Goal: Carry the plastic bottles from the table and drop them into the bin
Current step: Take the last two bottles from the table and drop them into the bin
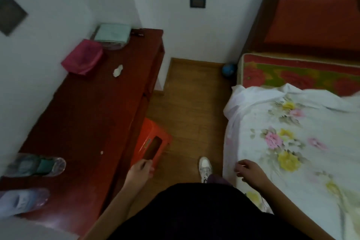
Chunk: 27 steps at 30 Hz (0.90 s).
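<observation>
Fingers [145, 162] loose, empty; clear bottles [39, 164] on glossy table [87, 115].

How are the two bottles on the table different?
The green-label bottle has a dark green band round it, while the blue-label bottle has a pale blue-white one. The green-label bottle lies farther along the table. The blue-label bottle lies closer to the table's near end, and the picture's edge cuts part of it off. Both are clear plastic, lie on their sides and look blurry.
</observation>
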Each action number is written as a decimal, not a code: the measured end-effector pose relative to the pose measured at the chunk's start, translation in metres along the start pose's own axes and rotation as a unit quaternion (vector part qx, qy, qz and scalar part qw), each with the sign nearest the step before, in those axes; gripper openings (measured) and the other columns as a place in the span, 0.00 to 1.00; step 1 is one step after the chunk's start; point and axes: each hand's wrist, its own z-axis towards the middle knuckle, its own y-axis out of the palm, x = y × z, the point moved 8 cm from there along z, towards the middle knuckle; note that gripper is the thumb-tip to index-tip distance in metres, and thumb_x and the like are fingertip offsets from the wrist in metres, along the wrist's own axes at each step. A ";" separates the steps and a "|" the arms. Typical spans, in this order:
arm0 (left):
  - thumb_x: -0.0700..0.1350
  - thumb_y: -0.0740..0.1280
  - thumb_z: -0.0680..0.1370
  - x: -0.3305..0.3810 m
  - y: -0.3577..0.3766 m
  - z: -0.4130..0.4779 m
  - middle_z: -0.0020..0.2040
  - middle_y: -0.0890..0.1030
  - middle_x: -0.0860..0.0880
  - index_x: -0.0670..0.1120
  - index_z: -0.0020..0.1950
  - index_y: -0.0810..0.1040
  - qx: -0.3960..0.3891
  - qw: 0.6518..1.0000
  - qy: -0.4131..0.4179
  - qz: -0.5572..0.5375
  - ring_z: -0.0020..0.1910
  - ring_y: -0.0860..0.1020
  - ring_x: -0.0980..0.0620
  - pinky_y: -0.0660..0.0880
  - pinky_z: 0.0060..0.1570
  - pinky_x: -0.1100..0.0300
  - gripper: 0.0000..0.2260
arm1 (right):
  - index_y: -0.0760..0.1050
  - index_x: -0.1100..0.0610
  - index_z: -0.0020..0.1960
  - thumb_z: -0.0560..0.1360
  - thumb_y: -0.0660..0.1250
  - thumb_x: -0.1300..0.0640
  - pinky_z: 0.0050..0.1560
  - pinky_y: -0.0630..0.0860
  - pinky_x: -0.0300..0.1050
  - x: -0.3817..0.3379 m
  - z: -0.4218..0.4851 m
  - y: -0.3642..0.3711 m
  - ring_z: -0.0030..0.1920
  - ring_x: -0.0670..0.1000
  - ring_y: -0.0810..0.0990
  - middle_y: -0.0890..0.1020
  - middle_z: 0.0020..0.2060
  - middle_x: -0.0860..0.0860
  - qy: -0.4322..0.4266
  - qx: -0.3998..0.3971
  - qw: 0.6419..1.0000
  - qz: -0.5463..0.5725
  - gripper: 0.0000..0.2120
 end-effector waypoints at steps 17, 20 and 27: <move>0.50 0.63 0.82 -0.070 -0.092 -0.133 0.46 0.86 0.48 0.47 0.54 0.81 0.407 0.854 -0.086 -0.313 0.46 0.84 0.48 0.81 0.46 0.52 0.10 | 0.75 0.49 0.64 0.80 0.63 0.46 0.54 0.77 0.47 -0.387 0.015 0.178 0.55 0.49 0.80 0.81 0.54 0.46 -0.382 -0.276 0.819 -0.327 0.15; 0.49 0.64 0.82 -0.091 -0.107 -0.151 0.47 0.86 0.46 0.47 0.54 0.81 0.443 0.822 -0.089 -0.346 0.46 0.85 0.48 0.82 0.46 0.51 0.09 | 0.74 0.50 0.65 0.79 0.64 0.47 0.53 0.77 0.46 -0.413 -0.019 0.218 0.54 0.48 0.80 0.81 0.54 0.46 -0.422 -0.306 0.782 -0.341 0.16; 0.53 0.66 0.80 -0.132 -0.172 -0.159 0.47 0.85 0.48 0.46 0.56 0.80 0.493 0.792 -0.115 -0.342 0.48 0.85 0.45 0.81 0.47 0.49 0.12 | 0.74 0.50 0.64 0.77 0.67 0.47 0.46 0.76 0.40 -0.458 -0.078 0.288 0.49 0.44 0.80 0.80 0.51 0.42 -0.462 -0.348 0.744 -0.334 0.17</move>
